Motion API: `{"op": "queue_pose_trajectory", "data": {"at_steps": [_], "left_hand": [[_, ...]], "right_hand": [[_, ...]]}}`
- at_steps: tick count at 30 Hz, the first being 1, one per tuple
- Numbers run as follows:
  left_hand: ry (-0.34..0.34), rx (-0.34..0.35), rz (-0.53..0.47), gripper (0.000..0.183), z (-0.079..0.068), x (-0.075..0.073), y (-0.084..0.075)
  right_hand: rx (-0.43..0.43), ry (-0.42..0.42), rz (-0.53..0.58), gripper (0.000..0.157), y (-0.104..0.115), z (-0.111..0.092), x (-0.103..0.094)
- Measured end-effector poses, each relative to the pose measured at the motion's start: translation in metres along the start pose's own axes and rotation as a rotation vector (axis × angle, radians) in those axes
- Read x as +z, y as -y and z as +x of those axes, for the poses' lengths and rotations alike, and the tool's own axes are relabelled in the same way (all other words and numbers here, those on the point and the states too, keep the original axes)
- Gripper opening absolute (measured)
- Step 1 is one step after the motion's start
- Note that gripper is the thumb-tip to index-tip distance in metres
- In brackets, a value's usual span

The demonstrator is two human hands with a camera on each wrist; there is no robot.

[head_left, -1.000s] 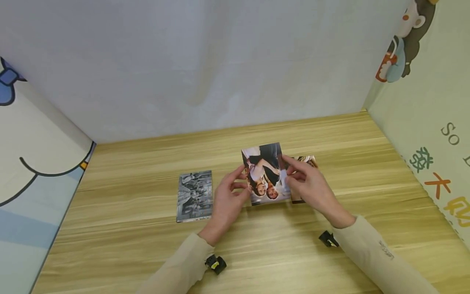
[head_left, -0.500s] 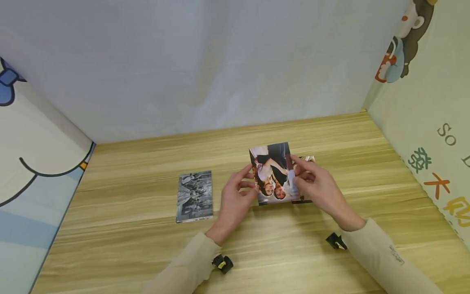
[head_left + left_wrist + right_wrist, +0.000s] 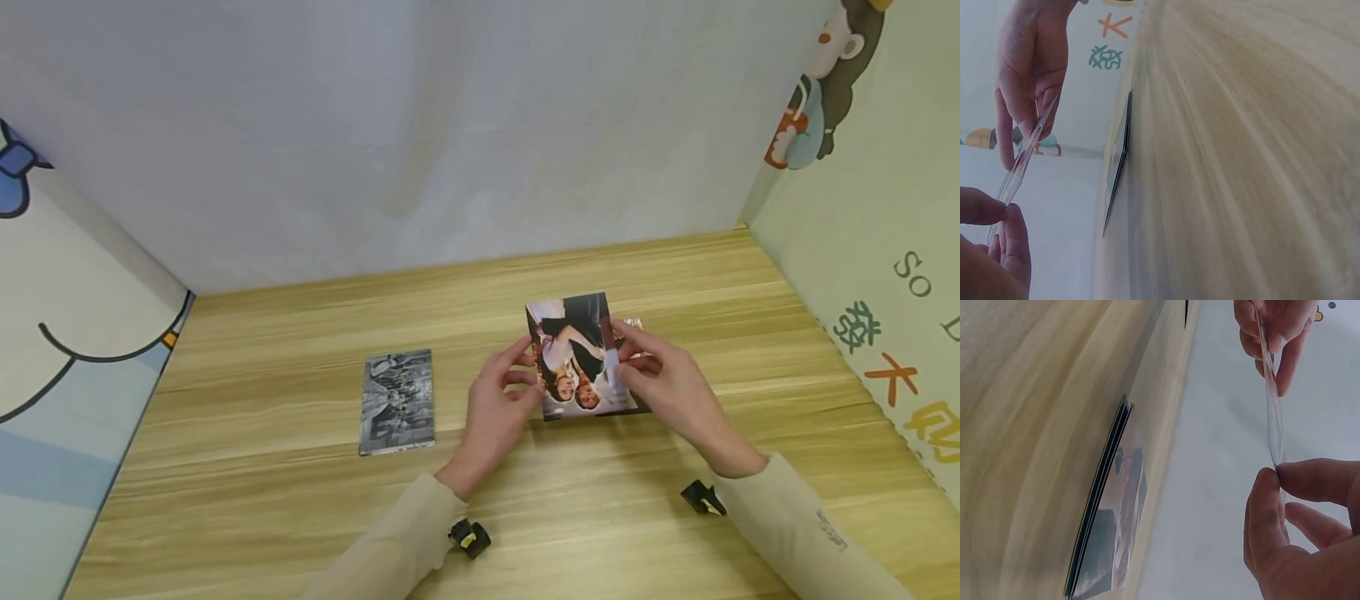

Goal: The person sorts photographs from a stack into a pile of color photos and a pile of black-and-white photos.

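Note:
A glossy colour photo (image 3: 576, 354) of two people in dark and white clothes is held up between both hands. My left hand (image 3: 504, 404) pinches its left edge; my right hand (image 3: 667, 387) pinches the right edge between thumb and fingers. The wrist views show the photo (image 3: 1274, 419) nearly edge-on, raised above the table. Beneath it, partly hidden by the photo and right hand in the head view, lies a small pile of photos (image 3: 1110, 512). A black-and-white photo (image 3: 397, 402) lies on the table to the left, apart from the hands.
The wood-grain table (image 3: 285, 500) runs back to a pale wall (image 3: 337, 150). Printed panels stand at both sides, the right one with coloured characters (image 3: 892, 379). Small black devices (image 3: 470, 539) sit at the wrists beside the light sleeves.
Both hands have carried the colour photo to the right, so it covers more of the pile there. The black-and-white photo has stayed in place.

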State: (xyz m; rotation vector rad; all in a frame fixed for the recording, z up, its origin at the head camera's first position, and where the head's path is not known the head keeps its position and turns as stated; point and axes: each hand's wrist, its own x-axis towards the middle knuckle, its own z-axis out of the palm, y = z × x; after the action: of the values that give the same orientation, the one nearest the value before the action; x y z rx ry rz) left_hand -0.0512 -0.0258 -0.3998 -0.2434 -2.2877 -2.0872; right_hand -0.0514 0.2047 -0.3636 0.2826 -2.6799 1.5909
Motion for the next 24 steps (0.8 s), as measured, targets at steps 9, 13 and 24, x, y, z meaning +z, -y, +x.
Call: {"op": "queue_pose_trajectory", "data": {"at_steps": [9, 13, 24], "left_hand": [[0.011, -0.008, 0.011, 0.066, 0.001, 0.010, -0.003], [0.016, -0.010, 0.005, 0.066, 0.002, 0.015, -0.003], [0.023, -0.006, 0.001, 0.066, 0.007, 0.027, -0.004]], "right_hand": [[0.012, -0.013, -0.028, 0.060, -0.002, -0.003, -0.009], [0.020, -0.014, -0.036, 0.059, -0.004, -0.004, -0.013], [0.044, -0.025, -0.056, 0.059, -0.006, -0.007, -0.023]]}}
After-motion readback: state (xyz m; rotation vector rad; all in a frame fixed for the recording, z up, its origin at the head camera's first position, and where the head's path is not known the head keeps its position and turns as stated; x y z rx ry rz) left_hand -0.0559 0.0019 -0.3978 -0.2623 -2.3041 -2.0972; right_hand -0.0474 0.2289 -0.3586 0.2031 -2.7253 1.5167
